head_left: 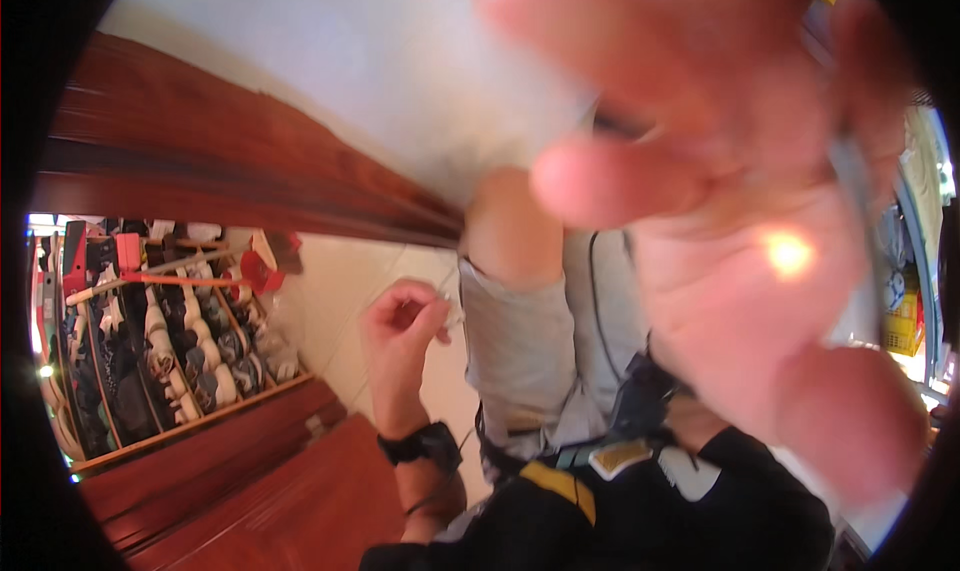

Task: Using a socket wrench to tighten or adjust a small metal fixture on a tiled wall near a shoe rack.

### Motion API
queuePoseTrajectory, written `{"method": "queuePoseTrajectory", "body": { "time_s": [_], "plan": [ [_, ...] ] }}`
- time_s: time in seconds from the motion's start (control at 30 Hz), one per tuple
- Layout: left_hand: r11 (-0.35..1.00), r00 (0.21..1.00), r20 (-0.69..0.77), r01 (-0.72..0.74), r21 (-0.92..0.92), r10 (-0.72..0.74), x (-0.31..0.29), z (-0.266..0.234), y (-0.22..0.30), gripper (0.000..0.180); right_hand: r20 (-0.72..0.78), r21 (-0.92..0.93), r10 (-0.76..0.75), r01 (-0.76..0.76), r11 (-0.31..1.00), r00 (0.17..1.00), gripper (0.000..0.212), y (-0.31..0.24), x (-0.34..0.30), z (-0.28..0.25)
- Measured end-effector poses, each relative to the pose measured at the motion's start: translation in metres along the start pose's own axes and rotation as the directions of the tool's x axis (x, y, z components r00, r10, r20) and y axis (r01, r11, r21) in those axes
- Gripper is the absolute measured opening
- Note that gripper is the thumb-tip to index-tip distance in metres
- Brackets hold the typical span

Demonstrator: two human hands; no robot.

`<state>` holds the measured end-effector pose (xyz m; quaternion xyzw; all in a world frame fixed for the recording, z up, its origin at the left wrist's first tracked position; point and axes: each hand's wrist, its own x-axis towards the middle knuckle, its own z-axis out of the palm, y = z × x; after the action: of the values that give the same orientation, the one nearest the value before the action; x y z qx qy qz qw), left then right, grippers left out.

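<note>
My right hand (745,231) looms very close and blurred across the right half of the view. Its palm faces me with the fingers loosely bent and apart, and nothing shows in the grip. A bright light spot falls on the palm. Lower and to the left, my left hand (403,321) hovers beside my left knee, its fingers curled in toward the thumb. Something small and pale (455,314) shows at its fingertips, too small to name. A black wristband (425,446) circles that wrist.
On the left, a divided wooden-edged rack (285,386) holds many pairs of shoes, with a red and orange long-handled item (190,281) across it. Dark red wooden furniture (250,491) stands below and beyond. Far right, a yellow crate (905,321) shows.
</note>
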<state>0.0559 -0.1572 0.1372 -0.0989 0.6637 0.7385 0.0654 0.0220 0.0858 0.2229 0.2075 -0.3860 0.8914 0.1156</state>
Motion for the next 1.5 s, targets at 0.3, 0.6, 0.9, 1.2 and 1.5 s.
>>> {"method": "queuePoseTrajectory", "body": {
  "time_s": [0.3, 0.6, 0.9, 1.2, 1.5],
  "plan": [
    [0.388, 0.536, 0.071, -0.691, 0.610, 0.842, 0.059, 0.067, 0.129, 0.016, 0.007, -0.588, -0.087, 0.074, 0.806, 0.996, 0.072, 0.012, 0.056, -0.001],
    [-0.237, 0.225, 0.388, -0.499, 0.834, 0.894, 0.091, 0.091, 0.232, 0.011, -0.046, -0.684, -0.370, 0.240, 0.689, 0.928, 0.018, 0.072, 0.039, 0.019],
    [-0.247, 0.429, 0.599, -0.633, 0.733, 0.677, 0.111, 0.091, 0.197, 0.015, -0.215, -0.588, -0.447, 0.250, 0.769, 0.868, 0.025, 0.074, 0.064, 0.023],
    [-0.415, 0.103, 0.587, -0.610, 0.675, 0.803, 0.133, 0.150, 0.286, 0.016, -0.069, -0.631, -0.285, 0.179, 0.755, 0.956, 0.026, 0.094, 0.009, 0.023],
    [-0.559, 0.465, 0.816, -0.597, 0.575, 0.343, 0.139, 0.126, 0.191, 0.013, -0.156, -0.534, 0.007, -0.090, 0.841, 0.988, 0.034, 0.083, -0.020, -0.026]
  ]
}}
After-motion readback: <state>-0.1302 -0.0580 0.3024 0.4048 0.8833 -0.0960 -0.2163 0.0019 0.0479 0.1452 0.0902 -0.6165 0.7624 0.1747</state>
